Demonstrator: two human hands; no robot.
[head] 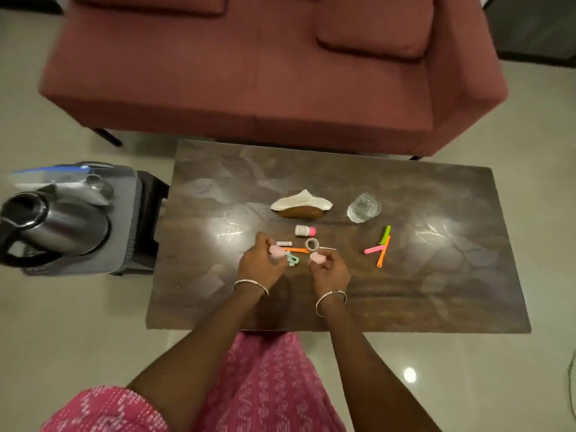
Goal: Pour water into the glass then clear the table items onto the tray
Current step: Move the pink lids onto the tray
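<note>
A clear glass (364, 207) stands on the dark table (436, 291), right of a brown holder with white tissue (300, 204). My left hand (260, 268) grips a small bottle with a pink cap (276, 251). My right hand (330, 271) pinches a small pink cap-like piece (318, 257). Between and beyond my hands lie a white bottle with a pink cap (305, 230), a tape roll (312, 244), a small grey tube (284, 243), an orange strip (296, 250) and a mint clip (292, 260). A steel jug (54, 226) sits on the grey tray (124, 219) to the left.
Green, pink and orange strips (381, 247) lie on the table's right part. The tray rests on a dark stool (152, 194) beside the table's left edge, with a steel cup (99, 183) on it. A red sofa (265, 73) stands behind the table.
</note>
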